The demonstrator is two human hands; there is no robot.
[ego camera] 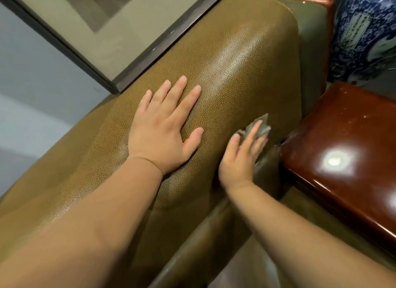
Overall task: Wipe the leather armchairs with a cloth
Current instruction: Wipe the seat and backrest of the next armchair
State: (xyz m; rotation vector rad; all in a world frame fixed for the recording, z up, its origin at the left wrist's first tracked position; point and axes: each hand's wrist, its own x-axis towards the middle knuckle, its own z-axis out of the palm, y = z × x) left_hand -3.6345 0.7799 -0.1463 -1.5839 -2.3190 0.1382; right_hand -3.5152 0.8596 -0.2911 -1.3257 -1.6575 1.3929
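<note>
Head view: looking down along both bare forearms onto an olive-brown leather armchair (225, 58).
Armchair: its broad, rounded, pebble-grained top runs from lower left to upper right, with a sheen of light along its right-hand edge.
Left hand (165, 127): lies flat on top of the armchair, palm down, fingers straight and spread, grasping nothing.
Right hand (242, 157): pressed against the armchair's right-hand face, just below the rounded edge, fingers straight and blurred, holding a cloth flat against the leather.
Cloth (262, 126): small, grey, crumpled; it shows past the fingertips of the right hand, touching the leather near the corner of the worktop.
Worktop (342, 137): glossy red-brown wood just beside the armchair on the right, with bright light spots on its surface.
Vase (364, 30): blue-and-white patterned, at the upper right behind the worktop.
Picture frame (102, 30): dark-edged, on the wall behind the armchair.
</note>
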